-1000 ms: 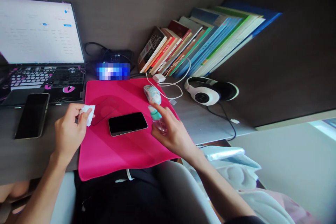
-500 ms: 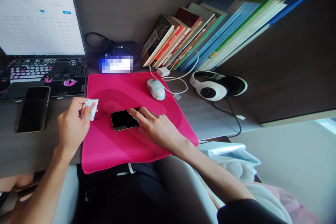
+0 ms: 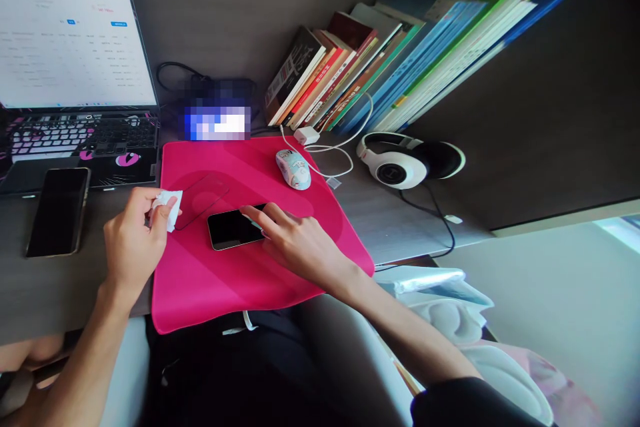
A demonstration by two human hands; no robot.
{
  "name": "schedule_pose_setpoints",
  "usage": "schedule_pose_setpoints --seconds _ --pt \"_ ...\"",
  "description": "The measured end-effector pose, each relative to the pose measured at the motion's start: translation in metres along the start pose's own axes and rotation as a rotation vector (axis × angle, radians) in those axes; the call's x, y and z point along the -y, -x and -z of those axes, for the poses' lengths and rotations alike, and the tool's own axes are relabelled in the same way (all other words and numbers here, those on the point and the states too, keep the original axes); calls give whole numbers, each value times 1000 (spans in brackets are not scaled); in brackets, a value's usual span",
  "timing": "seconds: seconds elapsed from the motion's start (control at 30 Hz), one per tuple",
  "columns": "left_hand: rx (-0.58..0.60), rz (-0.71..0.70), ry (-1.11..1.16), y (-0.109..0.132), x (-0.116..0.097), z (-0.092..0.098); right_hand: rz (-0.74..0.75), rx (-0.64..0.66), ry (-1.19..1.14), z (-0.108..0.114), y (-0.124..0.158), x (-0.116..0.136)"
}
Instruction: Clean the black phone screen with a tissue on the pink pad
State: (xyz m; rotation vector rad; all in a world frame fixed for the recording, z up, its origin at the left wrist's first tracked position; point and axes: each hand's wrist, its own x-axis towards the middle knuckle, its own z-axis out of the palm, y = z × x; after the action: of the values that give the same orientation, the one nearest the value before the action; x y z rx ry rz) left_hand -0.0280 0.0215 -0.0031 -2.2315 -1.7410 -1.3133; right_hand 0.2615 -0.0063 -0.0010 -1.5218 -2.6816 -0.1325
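Note:
My left hand [image 3: 131, 240] is closed, with a crumpled white tissue [image 3: 167, 210] pinched between thumb and fingers above the left edge of a pink desk mat [image 3: 210, 293]. A clear, thin-edged sheet [image 3: 206, 197] extends right from beside the tissue; whether the hand grips it or it lies on the mat I cannot tell. On the mat, a black-screened phone [image 3: 231, 229] lies face up. Over its right part rests my right hand [image 3: 295, 237], index finger reaching onto the screen. Something small and pale shows under those curled fingers, mostly hidden.
An open laptop [image 3: 75, 47] stands at the left, with a second phone [image 3: 59, 212] before it. Behind the mat's mouse [image 3: 293, 169] are a white charger with cable [image 3: 307, 135] and leaning books [image 3: 360, 67]. White headphones [image 3: 400, 163] sit farther right. A blurred-out object [image 3: 217, 123] glows at the back.
The view has shifted slightly, so most things appear a little farther left. Both hands keep nearly the same pose, and the phone stays in place on the mat.

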Motion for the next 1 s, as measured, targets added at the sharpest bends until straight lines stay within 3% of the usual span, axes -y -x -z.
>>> schedule_pose_setpoints --seconds 0.37,0.73,0.83,0.93,1.0 --pt "17 16 -20 1 3 -1 52 -68 -35 -4 0 -1" --pt "26 17 -39 3 4 -2 -53 -137 -12 -15 23 -31" --pt "38 25 -11 3 3 -2 -76 -168 -98 -22 28 -38" --pt "40 42 62 2 1 -2 -127 -281 -280 -30 38 -52" --pt "49 72 139 2 -2 -1 -269 -458 -381 -35 47 -65"
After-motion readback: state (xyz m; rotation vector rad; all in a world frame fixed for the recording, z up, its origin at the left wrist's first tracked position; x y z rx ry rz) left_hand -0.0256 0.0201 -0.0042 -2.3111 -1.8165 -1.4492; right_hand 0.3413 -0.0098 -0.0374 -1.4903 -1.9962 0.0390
